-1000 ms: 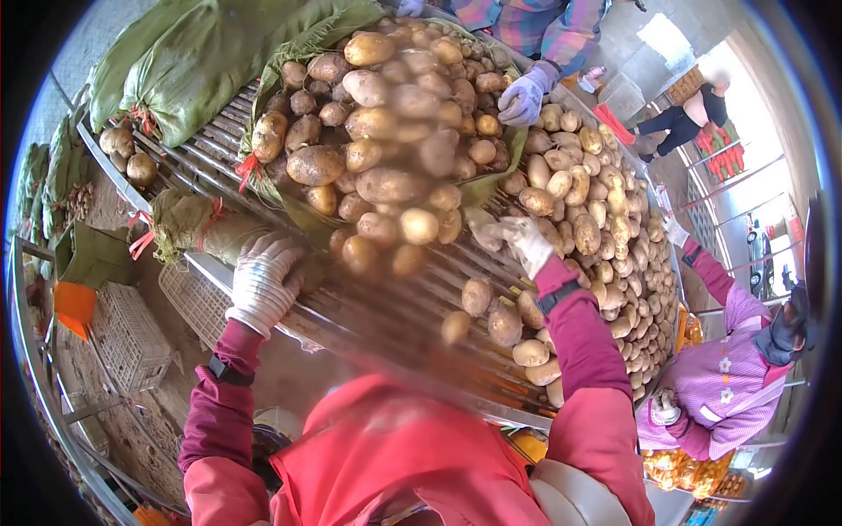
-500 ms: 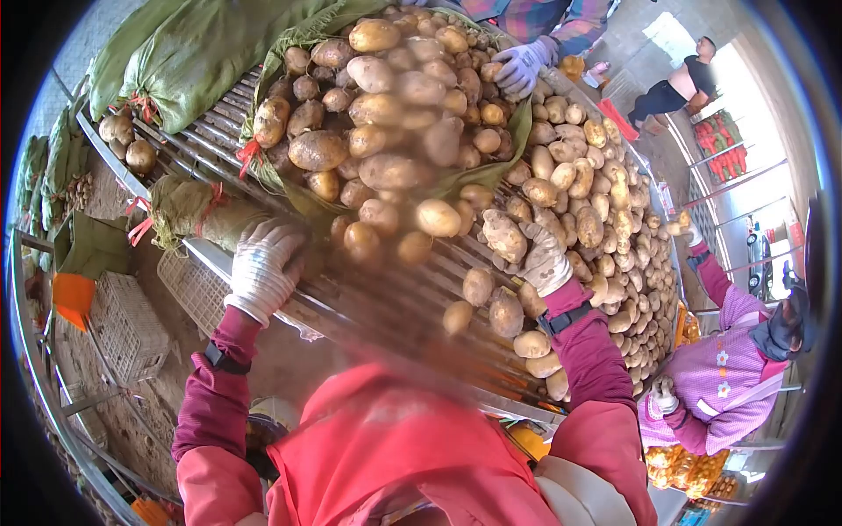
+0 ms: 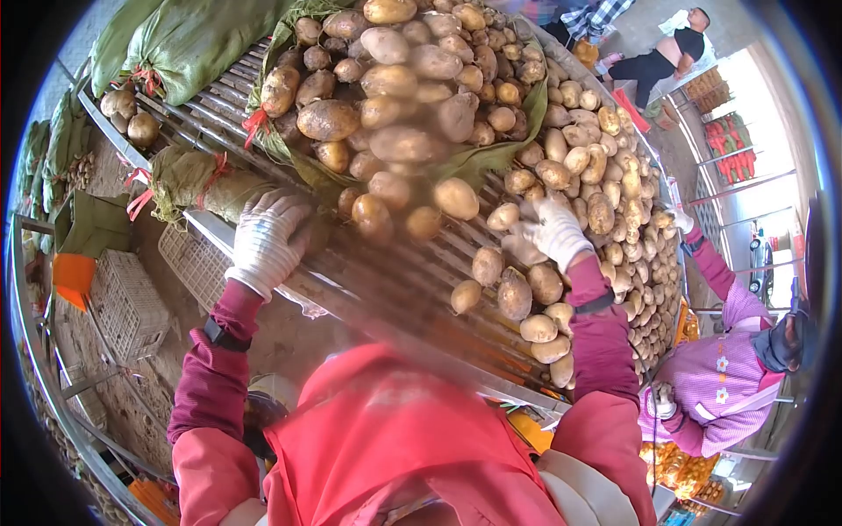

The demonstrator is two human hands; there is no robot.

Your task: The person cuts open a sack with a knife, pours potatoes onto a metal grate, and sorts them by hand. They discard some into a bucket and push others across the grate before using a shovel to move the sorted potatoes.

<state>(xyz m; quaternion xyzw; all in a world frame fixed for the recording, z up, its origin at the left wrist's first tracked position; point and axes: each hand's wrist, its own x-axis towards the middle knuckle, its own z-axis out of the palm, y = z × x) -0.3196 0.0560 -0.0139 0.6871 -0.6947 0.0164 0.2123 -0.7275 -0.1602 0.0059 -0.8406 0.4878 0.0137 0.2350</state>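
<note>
My left hand [image 3: 270, 241], in a white striped glove, lies at the near edge of the slatted rack [image 3: 386, 285], touching the end of a rolled green mesh sack [image 3: 219, 186]. Its fingers are stretched forward and hold nothing visible. My right hand [image 3: 557, 231], also gloved, is among loose potatoes at the edge of the large pile [image 3: 601, 215]. Motion smears its fingers; a blurred potato [image 3: 524, 250] is under or against them. Near it lie a dark potato [image 3: 515, 294] and several others. An open green sack [image 3: 482, 164] spills larger potatoes [image 3: 329, 120] onto the slats.
Full green sacks [image 3: 197, 66] tied with red string lie at the back left. White plastic crates [image 3: 132, 302] stand below on the left. A co-worker in a purple checked top [image 3: 715, 377] stands at the right; another person [image 3: 662, 66] is farther back.
My right hand has moved right and slightly up from the large potato it held, which no longer shows clearly. The co-worker's gloved hand at the top has left view. My left hand stays put.
</note>
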